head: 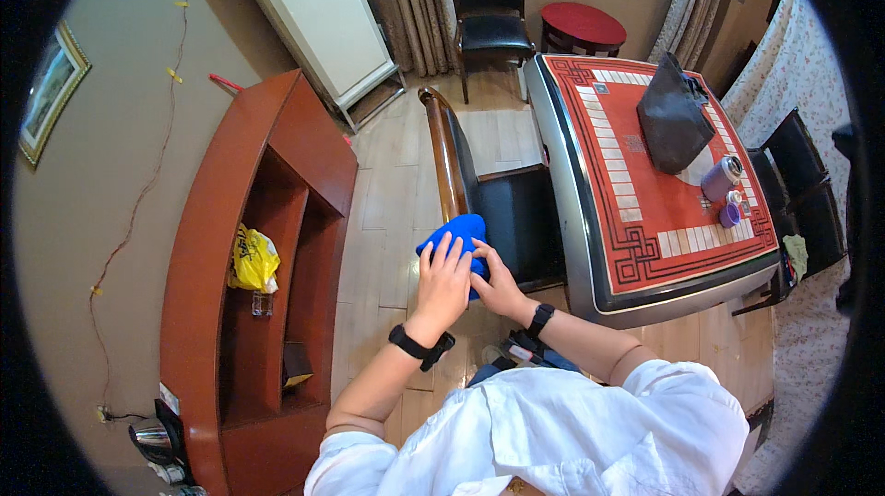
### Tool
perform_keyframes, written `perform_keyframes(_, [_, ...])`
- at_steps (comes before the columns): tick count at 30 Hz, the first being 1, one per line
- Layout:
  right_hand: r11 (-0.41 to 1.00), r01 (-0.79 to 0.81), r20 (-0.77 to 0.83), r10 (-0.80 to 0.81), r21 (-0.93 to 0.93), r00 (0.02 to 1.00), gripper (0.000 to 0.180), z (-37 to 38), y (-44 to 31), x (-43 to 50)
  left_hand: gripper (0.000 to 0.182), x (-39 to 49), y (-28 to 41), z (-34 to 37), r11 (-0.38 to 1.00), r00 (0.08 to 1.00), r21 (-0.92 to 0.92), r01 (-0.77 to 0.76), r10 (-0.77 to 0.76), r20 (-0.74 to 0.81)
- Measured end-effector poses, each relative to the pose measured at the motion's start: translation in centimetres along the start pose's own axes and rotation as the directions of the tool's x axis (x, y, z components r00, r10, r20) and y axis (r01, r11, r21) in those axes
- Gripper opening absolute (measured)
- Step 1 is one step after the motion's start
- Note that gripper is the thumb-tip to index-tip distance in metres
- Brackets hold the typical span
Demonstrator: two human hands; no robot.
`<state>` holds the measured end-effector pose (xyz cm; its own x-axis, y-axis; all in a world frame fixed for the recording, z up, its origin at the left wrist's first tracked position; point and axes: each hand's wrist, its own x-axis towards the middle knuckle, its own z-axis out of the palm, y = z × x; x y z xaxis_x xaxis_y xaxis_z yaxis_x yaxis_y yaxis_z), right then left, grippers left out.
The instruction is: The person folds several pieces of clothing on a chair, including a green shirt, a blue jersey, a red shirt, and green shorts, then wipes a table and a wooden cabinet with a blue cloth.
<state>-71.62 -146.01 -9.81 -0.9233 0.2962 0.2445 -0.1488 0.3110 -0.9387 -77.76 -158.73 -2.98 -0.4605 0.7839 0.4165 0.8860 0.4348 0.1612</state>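
Observation:
A bright blue cloth [460, 228] lies bunched over the near end of the wooden top rail [446, 164] of a chair with a black seat [522, 223]. My left hand [444, 281] rests on the cloth from above, fingers spread over it and pressing it. At the cloth's right side, my right hand [499, 283] touches it with bent fingers and thumb; whether it pinches the fabric I cannot tell. Both wrists wear black bands. The chair's near back corner is hidden under the cloth and hands.
Right of the chair stands a mahjong table [622, 240] with tiles, a black bag [671, 119], a purple bottle [721, 179] and a purple cup [729, 214]. At left is a reddish wooden cabinet [197, 275] holding a yellow plastic bag [254, 259]. Another chair [489, 33] stands beyond.

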Motion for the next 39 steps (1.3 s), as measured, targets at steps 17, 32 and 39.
perform_keyframes(17, [0.991, 0.061, 0.193, -0.038, -0.116, 0.98, 0.061, -0.8, 8.1, 12.1, 0.057, 8.9, -9.8, 4.8, 0.94, 0.87, -0.261, 0.218, -0.066, 0.489])
perform_keyframes(32, [0.994, -0.055, 0.276, 0.027, 0.095, 0.961, 0.06, -2.6, 9.2, 13.3, 0.051, 14.0, -11.2, 4.6, 0.935, 0.783, -0.232, 0.27, -0.072, 0.618])
perform_keyframes(39, [0.999, 0.027, 0.142, -0.023, -0.027, 0.99, 0.058, -1.3, 13.9, 24.8, 0.061, 21.5, -15.0, 9.0, 0.947, 0.808, -0.012, 0.321, -0.267, 0.524])
